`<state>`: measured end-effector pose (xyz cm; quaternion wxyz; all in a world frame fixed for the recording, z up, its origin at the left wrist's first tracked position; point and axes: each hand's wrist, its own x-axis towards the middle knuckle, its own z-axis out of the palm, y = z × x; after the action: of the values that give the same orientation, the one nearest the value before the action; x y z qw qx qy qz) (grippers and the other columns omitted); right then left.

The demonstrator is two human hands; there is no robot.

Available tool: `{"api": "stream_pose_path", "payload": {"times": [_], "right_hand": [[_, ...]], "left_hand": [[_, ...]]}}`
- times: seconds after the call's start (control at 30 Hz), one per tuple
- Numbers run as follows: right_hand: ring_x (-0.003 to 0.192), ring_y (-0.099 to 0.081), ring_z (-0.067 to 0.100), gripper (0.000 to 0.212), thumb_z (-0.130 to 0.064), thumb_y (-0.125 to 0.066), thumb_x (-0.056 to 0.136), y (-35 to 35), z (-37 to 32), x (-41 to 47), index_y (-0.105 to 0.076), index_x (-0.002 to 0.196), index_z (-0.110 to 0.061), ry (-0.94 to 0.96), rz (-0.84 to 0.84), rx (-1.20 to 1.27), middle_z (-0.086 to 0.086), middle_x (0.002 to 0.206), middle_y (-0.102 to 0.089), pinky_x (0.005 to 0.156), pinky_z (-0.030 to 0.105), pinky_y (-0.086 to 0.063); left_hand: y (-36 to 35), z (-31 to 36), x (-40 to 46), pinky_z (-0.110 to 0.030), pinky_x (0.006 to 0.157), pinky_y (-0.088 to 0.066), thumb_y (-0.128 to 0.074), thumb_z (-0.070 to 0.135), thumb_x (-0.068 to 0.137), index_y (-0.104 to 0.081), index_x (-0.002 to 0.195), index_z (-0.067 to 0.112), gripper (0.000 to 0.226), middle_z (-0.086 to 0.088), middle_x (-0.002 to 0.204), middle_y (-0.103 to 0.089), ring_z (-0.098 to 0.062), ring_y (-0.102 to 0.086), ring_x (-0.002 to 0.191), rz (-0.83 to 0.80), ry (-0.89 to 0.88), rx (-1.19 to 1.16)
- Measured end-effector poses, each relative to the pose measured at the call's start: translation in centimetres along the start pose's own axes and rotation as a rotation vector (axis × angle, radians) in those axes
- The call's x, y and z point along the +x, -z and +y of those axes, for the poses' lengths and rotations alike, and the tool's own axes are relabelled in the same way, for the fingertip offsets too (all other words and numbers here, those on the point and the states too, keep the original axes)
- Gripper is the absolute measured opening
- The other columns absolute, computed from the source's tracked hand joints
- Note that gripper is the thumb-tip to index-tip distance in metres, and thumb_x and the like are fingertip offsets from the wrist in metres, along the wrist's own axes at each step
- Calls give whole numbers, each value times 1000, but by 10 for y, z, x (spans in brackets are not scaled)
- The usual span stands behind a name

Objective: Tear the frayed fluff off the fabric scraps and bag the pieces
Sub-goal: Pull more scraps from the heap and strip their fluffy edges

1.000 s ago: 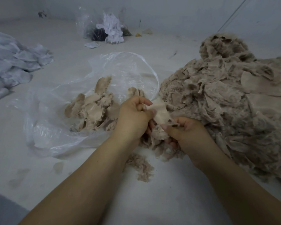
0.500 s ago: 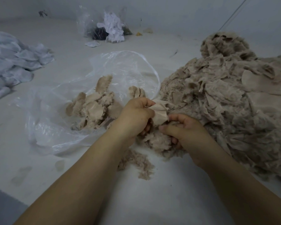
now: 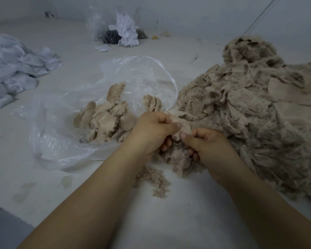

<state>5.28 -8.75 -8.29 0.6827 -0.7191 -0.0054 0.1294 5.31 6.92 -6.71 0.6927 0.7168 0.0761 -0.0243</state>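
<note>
Head view: two hands pinch one beige scrap [image 3: 182, 125] between them, at the foot of the big scrap heap [image 3: 255, 119].

Nearest lies loose torn fluff [image 3: 158, 184] on the pale floor [image 3: 187, 221]; above it the left hand [image 3: 151, 131] and right hand [image 3: 207, 143] grip the scrap, fingers curled. Beyond, left, a clear bag [image 3: 65, 141] holds cleaned pieces [image 3: 104, 119]; farther off, white scraps [image 3: 13, 69].
</note>
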Motion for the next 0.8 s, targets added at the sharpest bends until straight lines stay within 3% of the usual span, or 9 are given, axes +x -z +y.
{"api": "stream_pose_path", "payload": {"times": [0.1,0.23,0.33,0.43,0.53,0.6,0.7,0.8], "right_hand": [[43,-42,7,24,-25,-75,85,2,1,1,-71,61,-22,14,-14,-19,-3,48,-54,41,17,-37],[42,-46,6,17,-17,-79,79,4,2,0,-74,63,-19,17,-74,-66,-3,49,-56,42,16,-39],[41,-43,5,11,-6,-77,77,5,1,1,-78,75,-17,-6,-119,-19,-5,52,-56,40,16,-35],[42,-35,7,3,-21,-77,77,5,-5,0,-76,77,-19,-34,-176,17,-7,51,-47,39,19,-28],[45,-30,8,30,-43,-79,69,6,-4,3,-62,55,-23,-61,-131,68,-5,55,-40,40,19,-23],[43,-28,8,39,-46,-76,72,5,-1,3,-55,50,-23,-71,-76,130,-5,53,-37,39,17,-23],[40,-26,7,41,-36,-70,86,5,2,3,-57,51,-21,-65,-50,114,-6,48,-36,37,16,-23],[43,-27,8,28,-36,-74,81,4,3,3,-62,70,-13,-48,-78,78,-5,50,-36,38,19,-25]], "left_hand": [[-2,1,1,-23,40,-35,-67,8,91,-59,83,-10,21,-15,61,-56,-19,-44,44,115,-39,-40],[4,6,4,-23,41,-34,-62,8,94,-59,73,7,21,-6,54,-54,-15,-43,45,219,-74,-143],[7,10,2,-20,37,-31,-66,6,90,-57,71,4,21,-5,48,-53,-16,-40,39,78,-25,-71],[4,9,-2,-19,35,-31,-67,4,89,-58,72,1,20,-7,49,-54,-16,-40,38,-33,25,-59],[3,8,-4,-20,36,-32,-67,3,89,-61,79,-5,14,-7,50,-55,-17,-41,40,-78,49,-37],[3,8,-5,-20,36,-31,-68,4,88,-61,79,-2,13,-6,50,-55,-16,-41,39,-125,59,-10],[4,11,-6,-20,35,-32,-72,19,88,-64,77,4,20,-7,52,-55,-16,-42,36,-161,34,23],[0,12,-6,-21,35,-31,-68,37,91,-61,71,9,35,-5,50,-52,-17,-43,35,-72,-8,91]]}}
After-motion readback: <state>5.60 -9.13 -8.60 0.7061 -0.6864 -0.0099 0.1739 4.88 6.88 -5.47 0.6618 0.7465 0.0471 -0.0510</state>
